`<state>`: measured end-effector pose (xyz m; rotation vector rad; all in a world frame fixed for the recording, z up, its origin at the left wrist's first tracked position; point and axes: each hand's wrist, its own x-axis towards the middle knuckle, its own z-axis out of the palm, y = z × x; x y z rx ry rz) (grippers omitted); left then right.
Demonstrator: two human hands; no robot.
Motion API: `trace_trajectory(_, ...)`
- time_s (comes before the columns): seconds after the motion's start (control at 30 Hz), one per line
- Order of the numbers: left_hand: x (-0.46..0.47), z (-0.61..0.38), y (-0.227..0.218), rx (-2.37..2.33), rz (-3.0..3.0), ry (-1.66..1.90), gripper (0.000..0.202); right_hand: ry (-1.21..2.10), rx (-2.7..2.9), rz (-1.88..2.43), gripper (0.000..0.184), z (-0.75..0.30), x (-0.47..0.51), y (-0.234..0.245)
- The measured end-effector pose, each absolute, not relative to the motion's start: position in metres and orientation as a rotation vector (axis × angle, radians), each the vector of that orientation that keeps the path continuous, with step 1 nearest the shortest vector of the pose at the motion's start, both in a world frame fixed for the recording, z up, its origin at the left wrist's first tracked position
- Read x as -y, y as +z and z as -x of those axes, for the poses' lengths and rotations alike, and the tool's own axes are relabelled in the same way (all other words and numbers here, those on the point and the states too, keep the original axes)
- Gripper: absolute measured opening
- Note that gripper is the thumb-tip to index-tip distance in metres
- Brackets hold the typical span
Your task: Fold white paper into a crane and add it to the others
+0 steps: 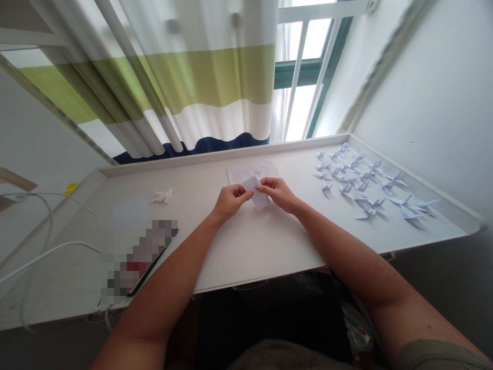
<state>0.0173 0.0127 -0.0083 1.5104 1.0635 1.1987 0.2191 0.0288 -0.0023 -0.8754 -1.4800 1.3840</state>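
Observation:
A small folded piece of white paper (257, 197) is held up between my two hands, over the middle of the white desk. My left hand (231, 199) pinches its left edge with thumb and fingers. On the opposite edge, my right hand (278, 193) grips it the same way. Just beyond the hands lies a flat sheet (239, 174) with writing or print on it, too small to read. To the right stand several folded white paper cranes (356, 177), spread over the desk corner.
A pixelated, dark-edged device (144, 257) lies left of my left forearm. Behind it are pale paper sheets (131, 208) and a crumpled white tissue (162, 196). White cables (50, 252) loop over the left side. A raised rim (192, 155) borders the desk's back, below the curtain (215, 77).

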Motion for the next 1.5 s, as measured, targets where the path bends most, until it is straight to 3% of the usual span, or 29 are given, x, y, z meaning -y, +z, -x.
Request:
trace_trajectory(0.6,-0.0133,-0.0209,-0.0103,-1.009,-1.365,1.265,0.05,1.459,1.489,0.762,0.049,-0.2208,-0.0343,-0.0055)
trace_trajectory(0.97,-0.012,-0.0228,-0.0079,-0.987,-1.333,1.308,0.043,1.405,1.478,0.792,0.042,-0.2221,-0.0352,-0.0087)
trace_trajectory(1.5,-0.0092,-0.024,-0.0028,-1.027,-1.371,1.235,0.046,1.27,1.372,0.877,0.054,-0.2175,-0.0334,-0.0031)
